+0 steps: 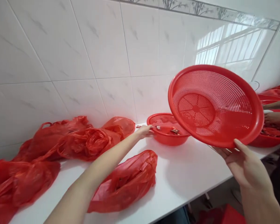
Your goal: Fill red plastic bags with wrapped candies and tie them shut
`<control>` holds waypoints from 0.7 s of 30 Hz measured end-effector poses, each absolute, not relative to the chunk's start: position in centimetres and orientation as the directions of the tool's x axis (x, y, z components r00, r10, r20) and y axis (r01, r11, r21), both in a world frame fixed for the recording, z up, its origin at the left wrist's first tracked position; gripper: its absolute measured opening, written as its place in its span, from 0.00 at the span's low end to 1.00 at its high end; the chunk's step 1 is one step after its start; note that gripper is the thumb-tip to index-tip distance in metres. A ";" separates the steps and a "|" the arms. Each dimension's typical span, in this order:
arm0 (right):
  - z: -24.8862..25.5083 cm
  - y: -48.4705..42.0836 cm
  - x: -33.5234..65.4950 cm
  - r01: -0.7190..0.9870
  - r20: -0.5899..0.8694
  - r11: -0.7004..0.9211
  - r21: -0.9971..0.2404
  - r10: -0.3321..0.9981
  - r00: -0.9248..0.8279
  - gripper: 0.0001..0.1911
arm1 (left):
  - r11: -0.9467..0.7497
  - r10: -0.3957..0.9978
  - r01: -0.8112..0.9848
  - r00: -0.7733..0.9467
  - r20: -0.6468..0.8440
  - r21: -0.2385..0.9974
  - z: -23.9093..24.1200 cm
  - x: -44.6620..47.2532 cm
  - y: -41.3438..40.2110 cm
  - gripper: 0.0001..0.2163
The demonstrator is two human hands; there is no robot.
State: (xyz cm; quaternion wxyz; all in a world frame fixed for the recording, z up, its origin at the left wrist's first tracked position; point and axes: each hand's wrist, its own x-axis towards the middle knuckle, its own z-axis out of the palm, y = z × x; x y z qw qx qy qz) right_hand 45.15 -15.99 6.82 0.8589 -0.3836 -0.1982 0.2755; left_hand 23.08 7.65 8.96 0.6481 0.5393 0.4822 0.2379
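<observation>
My right hand (242,160) grips the rim of a red plastic colander (196,109), thumb over the edge and fingers beneath. The colander is raised above the table and tilted, so its perforated inside faces me, with nothing in it. My left hand (145,131) reaches across to the left rim of a second red colander (171,140) standing on the table by the wall; its fingers are closed at that rim. A few small dark and shiny pieces lie inside this one, too small to name. The raised colander hides part of its right side.
An opened red plastic bag (135,183) lies under my left forearm. More crumpled red bags (93,140) pile along the tiled wall (112,56). Far right, another person's hand (276,117) is over a filled red basin (268,141). The white table's (189,183) front edge runs diagonally.
</observation>
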 end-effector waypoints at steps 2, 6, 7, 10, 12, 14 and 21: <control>6.2 -15.3 45.7 -0.329 0.119 0.532 -0.780 0.642 0.757 0.09 | 0.334 0.852 0.224 0.343 -0.395 0.916 8.2 20.8 9.1 0.11; 4.9 -13.1 46.5 -0.376 0.034 0.451 -0.809 0.675 0.737 0.08 | 0.340 0.885 0.201 0.261 -0.385 0.919 6.7 15.3 9.1 0.07; 4.6 -12.5 46.7 -0.393 0.004 0.434 -0.811 0.676 0.737 0.07 | 0.342 0.887 0.199 0.256 -0.385 0.919 6.4 14.4 8.9 0.07; 3.8 -11.2 46.9 -0.427 -0.074 0.386 -0.818 0.666 0.743 0.07 | 0.357 0.874 0.212 0.270 -0.405 0.910 5.9 13.1 8.0 0.06; 3.3 -10.8 47.0 -0.448 -0.131 0.351 -0.822 0.649 0.749 0.07 | 0.364 0.858 0.233 0.293 -0.422 0.902 5.7 12.8 7.3 0.06; 2.8 -10.5 47.0 -0.470 -0.186 0.328 -0.820 0.624 0.759 0.07 | 0.360 0.842 0.257 0.325 -0.431 0.897 5.7 12.7 6.6 0.06; 0.7 -9.6 47.5 -0.541 -0.316 0.262 -0.799 0.583 0.749 0.12 | 0.286 0.809 0.427 0.372 -0.455 0.858 6.6 12.6 4.9 0.12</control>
